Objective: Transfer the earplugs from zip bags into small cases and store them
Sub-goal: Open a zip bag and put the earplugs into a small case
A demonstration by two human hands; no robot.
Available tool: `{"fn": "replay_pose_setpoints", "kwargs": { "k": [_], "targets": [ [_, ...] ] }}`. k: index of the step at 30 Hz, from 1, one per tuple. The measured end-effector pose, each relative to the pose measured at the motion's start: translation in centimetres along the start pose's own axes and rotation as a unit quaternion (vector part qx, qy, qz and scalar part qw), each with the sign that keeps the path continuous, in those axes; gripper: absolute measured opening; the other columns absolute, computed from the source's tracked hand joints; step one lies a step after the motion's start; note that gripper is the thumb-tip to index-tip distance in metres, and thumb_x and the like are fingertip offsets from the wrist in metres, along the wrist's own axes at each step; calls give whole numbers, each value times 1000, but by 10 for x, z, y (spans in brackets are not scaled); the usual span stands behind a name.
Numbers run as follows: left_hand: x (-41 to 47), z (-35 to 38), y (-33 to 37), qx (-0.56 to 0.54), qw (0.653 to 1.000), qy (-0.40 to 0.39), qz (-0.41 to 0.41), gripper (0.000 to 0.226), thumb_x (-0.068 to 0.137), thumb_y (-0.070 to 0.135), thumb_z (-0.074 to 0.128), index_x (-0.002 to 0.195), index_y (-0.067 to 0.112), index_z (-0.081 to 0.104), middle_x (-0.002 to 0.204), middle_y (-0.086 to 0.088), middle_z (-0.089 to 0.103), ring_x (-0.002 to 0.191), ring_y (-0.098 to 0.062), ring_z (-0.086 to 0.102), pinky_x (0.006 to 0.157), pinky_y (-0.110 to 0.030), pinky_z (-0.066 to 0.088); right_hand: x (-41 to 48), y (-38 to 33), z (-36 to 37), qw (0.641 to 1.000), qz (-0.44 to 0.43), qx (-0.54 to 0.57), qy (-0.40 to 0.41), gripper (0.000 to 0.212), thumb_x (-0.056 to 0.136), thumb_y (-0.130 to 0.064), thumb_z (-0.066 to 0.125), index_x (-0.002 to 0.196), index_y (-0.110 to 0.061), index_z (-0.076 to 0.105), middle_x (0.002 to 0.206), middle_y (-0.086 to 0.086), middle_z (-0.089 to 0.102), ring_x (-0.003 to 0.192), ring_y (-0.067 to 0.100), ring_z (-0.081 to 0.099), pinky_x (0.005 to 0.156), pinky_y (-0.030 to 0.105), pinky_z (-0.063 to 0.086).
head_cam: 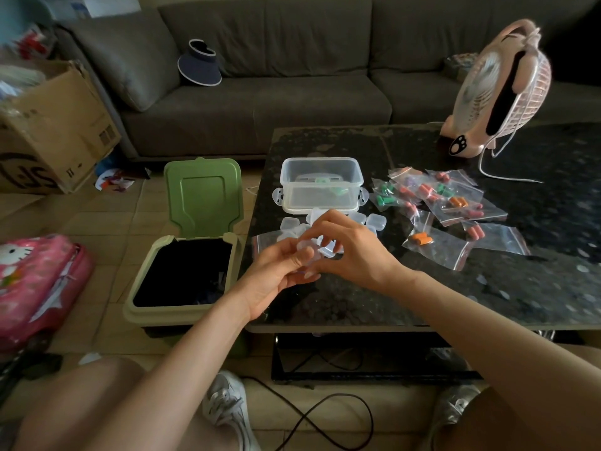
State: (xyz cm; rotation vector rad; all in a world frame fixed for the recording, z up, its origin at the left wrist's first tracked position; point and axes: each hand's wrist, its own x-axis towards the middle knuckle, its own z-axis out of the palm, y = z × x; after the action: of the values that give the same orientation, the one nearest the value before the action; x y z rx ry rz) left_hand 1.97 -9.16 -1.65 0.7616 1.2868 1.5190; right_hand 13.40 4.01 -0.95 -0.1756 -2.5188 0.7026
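Head view: both hands meet over the table's [325, 307] near-left part. Left hand [279, 271] has its fingers curled, pinching a small clear case [317, 250]. Right hand [353, 252] is curled over the same case from the other side. Spare small cases [375, 220] are heaped at 12 o'clock of the hands, just before a clear storage box [320, 187]. Zip bags [439, 206] holding earplugs [421, 238] lie at 2 o'clock. An open green bin [185, 271] stands at 9 o'clock, on the floor.

**A:** Black speckled desk [422, 304], pale olive bin [143, 288], brighter green lid [203, 193].

**B:** Yep. Green, orange, salmon-red earplugs [426, 190] in clear zip bags [497, 242], clear small cases [375, 219] too. Pink fan [533, 83], black-and-white paw print [458, 145]. Hot pink bag [35, 281], cartoon cat print.
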Motion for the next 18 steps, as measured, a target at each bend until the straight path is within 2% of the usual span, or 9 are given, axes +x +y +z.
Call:
{"fn": "replay_pose_setpoints", "kwargs": {
  "k": [4, 7, 10, 13, 16, 18],
  "targets": [
    [1, 1, -1, -11, 1000, 16, 1, 26, 73, 22, 62, 93, 6, 64, 75, 2, 71, 74, -11, 68, 76, -27, 57, 0, 1, 2, 1000, -8, 12, -17, 43, 74, -38, 77, 111, -21, 65, 104, 0, 56, 86, 12, 57, 69, 37, 54],
    [2, -1, -3, 5, 999, 39, 4, 30, 70, 22, 65, 94, 4, 66, 82, -3, 72, 80, -15, 69, 73, -27, 57, -1, 0, 4, 999, -21, 10, -34, 46, 73, -42, 74, 110, -18, 63, 103, -2, 58, 84, 11, 57, 67, 36, 54],
    [4, -2, -3, 10, 999, 45, -3, 38, 68, 22, 68, 99, 1, 65, 89, -6, 72, 83, -15, 69, 74, -27, 56, -1, 0, 2, 999, -16, 23, -25, 38, 77, -32, 76, 109, -16, 66, 99, -2, 63, 82, 10, 60, 67, 34, 55],
    [3, -5, -1, 15, 998, 54, -7, 48, 65, 22, 68, 105, -3, 58, 92, -9, 69, 79, -15, 69, 69, -23, 56, -1, -2, 0, 999, -9, 34, -22, 38, 80, -29, 73, 115, -18, 66, 100, -3, 66, 81, 6, 61, 68, 26, 55],
    [2, -12, 2, 53, 997, 48, -16, 48, 69, 24, 65, 110, 1, 57, 95, -9, 69, 84, -20, 68, 67, -21, 55, -1, -3, -3, 999, 13, 41, -25, 35, 85, -30, 68, 120, -22, 65, 102, -4, 69, 82, 6, 62, 68, 21, 53],
    [0, -16, 4, 67, 997, 34, -29, 43, 72, 26, 64, 110, 7, 59, 95, -8, 70, 85, -19, 69, 68, -22, 55, 0, -2, -4, 996, 53, 67, -18, 29, 88, -30, 65, 115, -21, 68, 99, -6, 71, 81, 9, 64, 68, 15, 50]
  ]
}}
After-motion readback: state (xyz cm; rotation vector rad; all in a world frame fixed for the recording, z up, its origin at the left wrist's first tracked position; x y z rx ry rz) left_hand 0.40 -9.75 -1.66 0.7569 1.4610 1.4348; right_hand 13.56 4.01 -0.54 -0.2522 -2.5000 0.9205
